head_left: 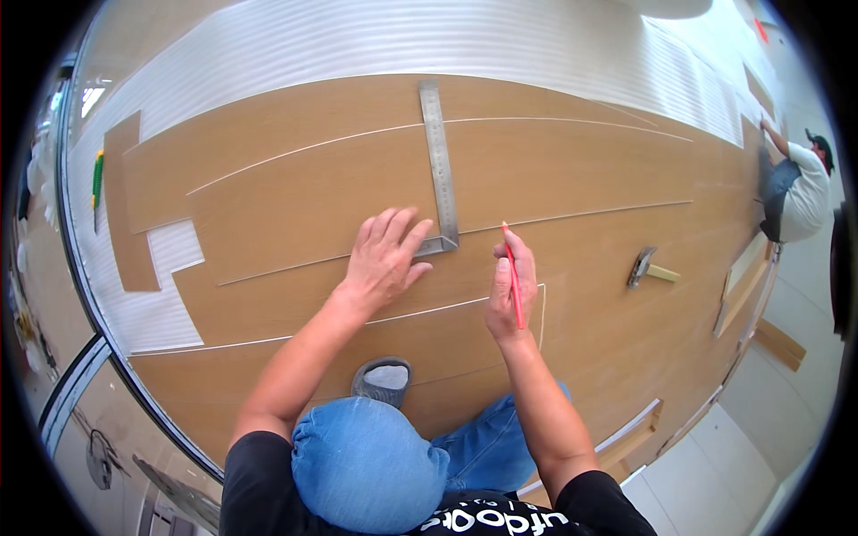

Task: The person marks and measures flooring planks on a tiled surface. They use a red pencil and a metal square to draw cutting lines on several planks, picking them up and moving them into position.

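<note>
A metal try square (437, 161) lies on a brown floor plank (304, 201), its long blade pointing away from me and its short stock near the plank's close edge. Beside that stock, my left hand (384, 259) is spread with the fingers stretched out; the fingertips are at or just above the board. My right hand (512, 286) grips a red pencil (515, 284) between thumb and fingers, its tip up near the plank's edge, right of the square. I cannot tell whether the tip touches the board.
A hammer (645, 268) lies to the right. At the far left, a green utility knife (97, 179) rests beside a cut plank piece (130, 214). White foam underlay (295, 45) spreads beyond the planks. Another person (798, 188) crouches at the far right. My shoe (382, 379) stands below my left hand.
</note>
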`<state>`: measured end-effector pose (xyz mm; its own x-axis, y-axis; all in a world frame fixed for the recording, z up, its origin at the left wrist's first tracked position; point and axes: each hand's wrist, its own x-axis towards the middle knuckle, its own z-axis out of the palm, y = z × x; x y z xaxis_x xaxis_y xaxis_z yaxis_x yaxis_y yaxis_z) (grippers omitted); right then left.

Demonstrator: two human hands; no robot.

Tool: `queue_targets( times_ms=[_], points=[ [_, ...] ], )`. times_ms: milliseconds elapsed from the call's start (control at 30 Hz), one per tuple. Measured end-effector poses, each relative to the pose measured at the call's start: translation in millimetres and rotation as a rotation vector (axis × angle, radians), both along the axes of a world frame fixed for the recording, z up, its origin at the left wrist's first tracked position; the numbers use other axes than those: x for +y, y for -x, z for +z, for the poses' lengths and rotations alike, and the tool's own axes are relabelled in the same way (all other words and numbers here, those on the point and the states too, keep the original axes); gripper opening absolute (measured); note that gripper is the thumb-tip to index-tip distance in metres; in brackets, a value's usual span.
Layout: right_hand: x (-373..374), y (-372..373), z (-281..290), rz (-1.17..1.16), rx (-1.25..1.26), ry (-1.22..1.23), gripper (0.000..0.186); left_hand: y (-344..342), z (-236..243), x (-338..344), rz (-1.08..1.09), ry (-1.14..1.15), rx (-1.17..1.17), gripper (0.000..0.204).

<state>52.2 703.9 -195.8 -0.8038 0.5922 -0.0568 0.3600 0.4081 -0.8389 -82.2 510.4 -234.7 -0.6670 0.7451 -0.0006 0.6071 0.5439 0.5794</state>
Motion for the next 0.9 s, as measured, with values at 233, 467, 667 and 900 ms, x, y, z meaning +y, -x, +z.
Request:
queue_targets(
  times_ms=[233,467,667,900],
  points=[
    [9,63,1,0.000,0.179,0.062,0.014,43,-20,20,-0.304,0.180,0.125,0.100],
    [20,115,-4,0.106,0.196,-0.103,0.016,46,-25,15,-0.325,0.176,0.104,0.102],
    [15,132,-15,0.097,0.098,-0.069,0.023,45,-27,17,-0.304,0.149,0.106,0.103],
    [14,139,-19,0.120,0.083,-0.126,0.025,45,-29,16,-0.303,0.160,0.095,0.105]
  ],
)
